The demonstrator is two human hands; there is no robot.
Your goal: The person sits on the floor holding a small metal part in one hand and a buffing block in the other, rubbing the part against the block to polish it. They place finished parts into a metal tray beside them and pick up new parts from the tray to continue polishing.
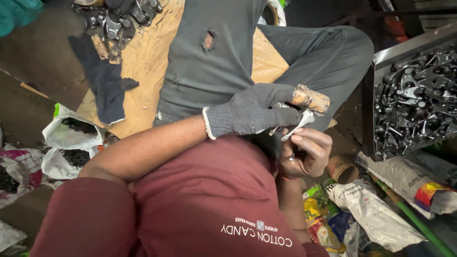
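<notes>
My gloved left hand [252, 112] and bare right hand [304, 154] pinch one metal part [296, 126] at centre; its edges could cut bare fingers.

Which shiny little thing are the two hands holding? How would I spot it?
Find the gloved left hand above the maroon shirt. Beneath it, the bare right hand pinches a small silvery metal piece. Unlike the dark parts in the grey metal tray, it is pale and bright.

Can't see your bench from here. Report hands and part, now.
Left hand, grey glove, pinching small metal part. Right hand, bare, gripping same part from below. Tray of dark metal parts at right, not obstructing.
</notes>
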